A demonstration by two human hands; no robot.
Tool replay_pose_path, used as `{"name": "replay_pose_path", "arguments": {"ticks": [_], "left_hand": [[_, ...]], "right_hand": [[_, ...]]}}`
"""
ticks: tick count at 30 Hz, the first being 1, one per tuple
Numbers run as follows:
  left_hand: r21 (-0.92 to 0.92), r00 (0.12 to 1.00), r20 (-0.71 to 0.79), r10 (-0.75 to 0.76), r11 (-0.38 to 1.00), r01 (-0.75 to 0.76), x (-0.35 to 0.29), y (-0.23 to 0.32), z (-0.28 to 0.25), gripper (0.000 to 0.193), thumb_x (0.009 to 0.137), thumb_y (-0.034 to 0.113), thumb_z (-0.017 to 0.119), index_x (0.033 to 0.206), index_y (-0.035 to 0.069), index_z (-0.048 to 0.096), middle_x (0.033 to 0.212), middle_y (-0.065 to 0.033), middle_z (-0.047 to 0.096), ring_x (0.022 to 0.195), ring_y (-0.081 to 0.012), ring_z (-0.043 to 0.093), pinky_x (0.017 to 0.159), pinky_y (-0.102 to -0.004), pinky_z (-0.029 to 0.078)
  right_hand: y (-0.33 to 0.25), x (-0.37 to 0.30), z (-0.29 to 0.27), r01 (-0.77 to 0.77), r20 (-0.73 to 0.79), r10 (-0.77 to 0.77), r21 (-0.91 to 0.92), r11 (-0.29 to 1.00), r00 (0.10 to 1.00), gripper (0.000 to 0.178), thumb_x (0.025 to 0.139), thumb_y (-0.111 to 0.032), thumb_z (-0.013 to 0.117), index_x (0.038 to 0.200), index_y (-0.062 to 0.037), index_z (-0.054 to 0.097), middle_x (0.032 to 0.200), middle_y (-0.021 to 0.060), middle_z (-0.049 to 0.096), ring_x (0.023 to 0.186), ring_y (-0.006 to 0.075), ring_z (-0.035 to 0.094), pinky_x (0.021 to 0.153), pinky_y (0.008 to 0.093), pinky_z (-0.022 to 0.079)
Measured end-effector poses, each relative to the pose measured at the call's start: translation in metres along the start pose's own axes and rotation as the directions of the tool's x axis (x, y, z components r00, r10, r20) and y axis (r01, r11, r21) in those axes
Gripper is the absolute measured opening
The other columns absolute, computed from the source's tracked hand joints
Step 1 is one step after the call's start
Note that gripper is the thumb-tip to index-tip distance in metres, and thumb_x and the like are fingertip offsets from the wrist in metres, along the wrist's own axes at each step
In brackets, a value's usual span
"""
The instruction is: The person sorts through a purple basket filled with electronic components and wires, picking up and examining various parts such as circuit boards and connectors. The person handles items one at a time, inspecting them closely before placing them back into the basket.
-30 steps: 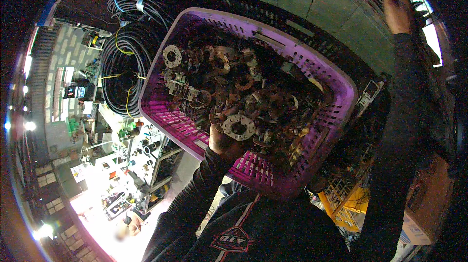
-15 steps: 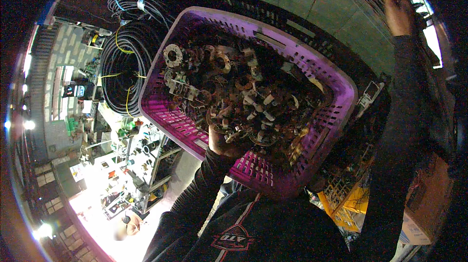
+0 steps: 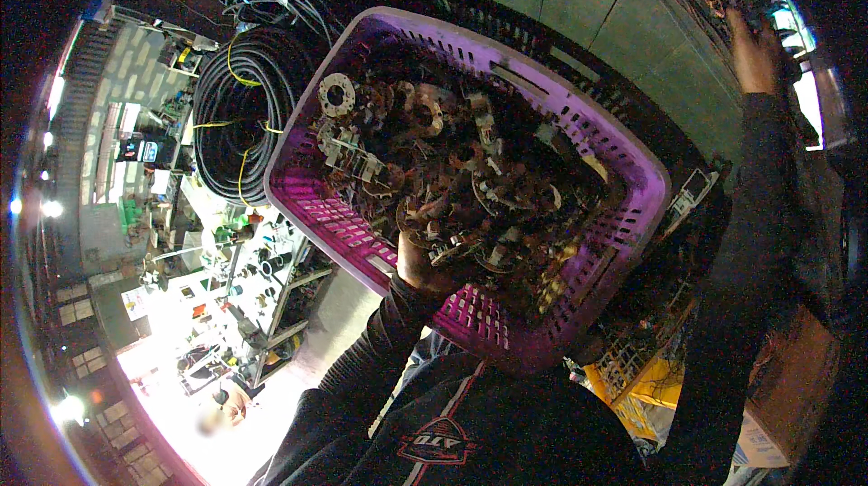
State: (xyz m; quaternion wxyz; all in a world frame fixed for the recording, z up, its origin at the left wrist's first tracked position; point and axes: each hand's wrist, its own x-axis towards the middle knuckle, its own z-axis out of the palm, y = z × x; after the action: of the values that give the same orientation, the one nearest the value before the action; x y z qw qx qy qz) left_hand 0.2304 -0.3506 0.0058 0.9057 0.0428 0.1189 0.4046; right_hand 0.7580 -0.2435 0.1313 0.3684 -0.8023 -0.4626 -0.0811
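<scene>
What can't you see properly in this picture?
All in the head view:
Left hand: fingers mostly lost among dark metal parts.
Purple basket: bottom buried under those parts.
Right hand: what it touches is too dark to tell.
Small items on the left: too tiny, washed out by glare.

Smooth plastic basket, rough matt metal parts, matt cloth sleeve

Basket interior dim, grainy; lower left blown out; edges fisheye-bent.
</scene>
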Motion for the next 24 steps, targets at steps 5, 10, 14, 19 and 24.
{"name": "replay_pose_path", "arguments": {"ticks": [5,10,14,19,24], "left_hand": [[0.174,0.998,-0.068,-0.003,0.985,0.015,0.002,0.007,-0.001,0.054,0.105,0.035,0.048,0.149,0.004,0.049,0.134,-0.0113,0.066,0.116,-0.0253,0.067,0.094,-0.0401,0.059],[0.230,0.961,-0.247,0.121,0.971,-0.063,-0.001,0.016,-0.023,0.052,0.104,0.039,0.049,0.145,0.006,0.054,0.127,-0.0100,0.068,0.111,-0.0249,0.067,0.086,-0.0413,0.060],[0.257,0.984,-0.113,0.140,0.960,-0.108,0.014,0.057,-0.017,0.058,0.106,0.053,0.045,0.142,0.010,0.058,0.129,-0.0084,0.067,0.114,-0.0249,0.065,0.097,-0.0452,0.056],[0.775,0.965,0.020,0.263,0.605,-0.181,0.098,0.166,0.018,0.055,0.111,0.041,0.041,0.151,0.004,0.050,0.149,-0.0137,0.057,0.132,-0.0312,0.057,0.109,-0.0432,0.047],[0.425,0.906,0.321,0.276,-0.897,0.123,0.132,0.224,0.078,0.059,0.096,0.039,0.069,0.141,0.004,0.058,0.132,-0.0202,0.068,0.120,-0.0361,0.066,0.100,-0.0424,0.052]], "right_hand": [[-0.019,-0.010,-0.006,-0.054,0.023,0.054,0.003,0.999,0.998,0.084,0.095,-0.058,0.061,0.150,0.0037,0.046,0.153,0.0283,0.047,0.143,0.0421,0.044,0.119,0.0461,0.033],[-0.044,-0.022,-0.008,-0.118,0.036,0.118,-0.001,0.993,0.992,0.087,0.096,-0.059,0.060,0.153,0.0049,0.040,0.156,0.0285,0.042,0.147,0.0420,0.039,0.121,0.0459,0.031],[-0.049,-0.029,-0.015,-0.168,0.051,0.168,-0.007,0.986,0.984,0.090,0.096,-0.059,0.060,0.155,0.0059,0.036,0.159,0.0286,0.038,0.149,0.0419,0.035,0.123,0.0458,0.029],[-0.035,-0.025,-0.006,-0.156,0.040,0.159,-0.073,0.985,0.986,0.096,0.096,-0.061,0.059,0.156,0.0078,0.031,0.162,0.0302,0.033,0.152,0.0435,0.029,0.124,0.0462,0.026],[-0.014,-0.006,0.007,-0.161,-0.096,0.149,-0.128,0.979,0.984,0.100,0.095,-0.066,0.057,0.157,0.0082,0.032,0.163,0.0308,0.030,0.153,0.0434,0.028,0.125,0.0477,0.025]]}}
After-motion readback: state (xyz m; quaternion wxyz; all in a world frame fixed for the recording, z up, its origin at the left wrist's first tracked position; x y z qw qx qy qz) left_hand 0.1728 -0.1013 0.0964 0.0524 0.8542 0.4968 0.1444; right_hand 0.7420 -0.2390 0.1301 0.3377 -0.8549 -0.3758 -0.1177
